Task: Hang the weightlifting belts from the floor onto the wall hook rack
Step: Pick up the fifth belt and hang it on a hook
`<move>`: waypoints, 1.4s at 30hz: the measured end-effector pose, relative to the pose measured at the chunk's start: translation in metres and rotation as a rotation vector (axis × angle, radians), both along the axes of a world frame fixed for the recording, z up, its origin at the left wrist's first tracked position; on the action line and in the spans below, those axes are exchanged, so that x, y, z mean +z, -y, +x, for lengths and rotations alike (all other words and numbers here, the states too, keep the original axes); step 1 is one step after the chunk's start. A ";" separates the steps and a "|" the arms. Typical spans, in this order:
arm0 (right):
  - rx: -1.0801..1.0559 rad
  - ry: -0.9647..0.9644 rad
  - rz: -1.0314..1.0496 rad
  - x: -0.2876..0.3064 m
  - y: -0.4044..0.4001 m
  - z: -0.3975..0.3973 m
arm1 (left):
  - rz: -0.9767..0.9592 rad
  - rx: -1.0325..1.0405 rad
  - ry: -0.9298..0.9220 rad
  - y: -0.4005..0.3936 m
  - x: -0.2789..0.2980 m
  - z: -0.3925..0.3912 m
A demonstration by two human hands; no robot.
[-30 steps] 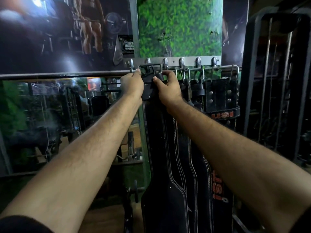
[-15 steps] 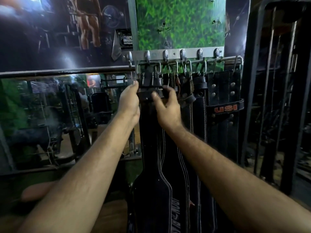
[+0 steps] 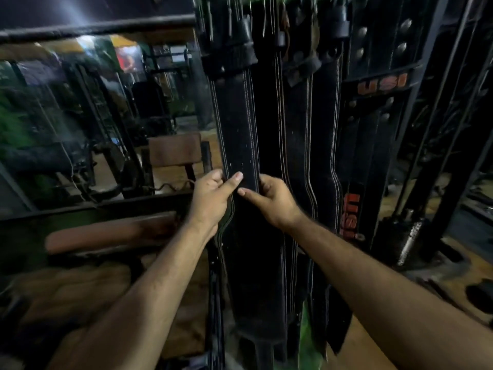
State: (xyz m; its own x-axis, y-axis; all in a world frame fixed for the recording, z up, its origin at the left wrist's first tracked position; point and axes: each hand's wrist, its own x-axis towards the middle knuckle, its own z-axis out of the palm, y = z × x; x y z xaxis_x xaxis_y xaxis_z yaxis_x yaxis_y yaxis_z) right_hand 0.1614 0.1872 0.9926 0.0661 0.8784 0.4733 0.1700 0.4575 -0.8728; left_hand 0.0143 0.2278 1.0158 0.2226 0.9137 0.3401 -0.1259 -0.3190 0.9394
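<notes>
Several black weightlifting belts hang side by side down the wall. The leftmost black belt (image 3: 236, 124), with white stitching, hangs straight down. My left hand (image 3: 212, 198) grips its left edge at mid height, thumb across the front. My right hand (image 3: 274, 200) pinches its right edge at the same height. Further right hang a stitched belt (image 3: 296, 124) and a belt with orange USI lettering (image 3: 381, 84). The hook rack itself is above the top of the frame; only buckles and loops (image 3: 240, 54) show.
A wall mirror (image 3: 80, 116) at left reflects gym machines. A brown padded bench (image 3: 112, 233) stands low at left. A black machine frame (image 3: 437, 129) with cables rises at right. Wooden floor (image 3: 362, 348) shows below, with dark objects (image 3: 480, 292) at the right edge.
Both hands came down from the buckle at the hooks to the belt's middle, and my view dropped so the rack left the frame.
</notes>
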 end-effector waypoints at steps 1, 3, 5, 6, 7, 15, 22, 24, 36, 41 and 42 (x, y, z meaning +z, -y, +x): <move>-0.001 0.014 -0.027 -0.020 0.002 0.001 | -0.020 -0.021 -0.034 0.004 -0.017 -0.003; -0.029 0.070 -0.057 -0.052 0.009 0.004 | -0.039 -0.038 -0.093 0.009 -0.047 -0.008; -0.057 0.098 -0.085 -0.071 0.013 0.008 | -0.015 -0.042 -0.151 0.011 -0.074 -0.014; -0.065 0.067 -0.107 -0.078 0.014 0.009 | -0.012 -0.029 -0.177 0.010 -0.086 -0.018; -0.075 0.025 -0.124 -0.084 0.014 0.010 | -0.016 -0.009 -0.182 0.011 -0.095 -0.020; -0.153 -0.161 -0.269 -0.170 0.018 -0.007 | -0.192 0.075 -0.092 0.008 -0.166 -0.027; -0.208 -0.185 -0.379 -0.246 0.021 -0.012 | -0.388 0.111 -0.166 0.015 -0.256 -0.030; -0.199 -0.207 -0.484 -0.285 0.032 -0.013 | -0.450 0.093 -0.225 0.024 -0.287 -0.031; -0.248 -0.342 -0.692 -0.442 0.060 -0.009 | -0.528 0.122 -0.263 0.052 -0.451 -0.020; -0.190 -0.339 -0.709 -0.476 0.070 -0.004 | -0.503 0.111 -0.241 0.068 -0.484 -0.017; -0.181 -0.344 -0.724 -0.480 0.070 -0.005 | -0.516 0.111 -0.241 0.069 -0.490 -0.016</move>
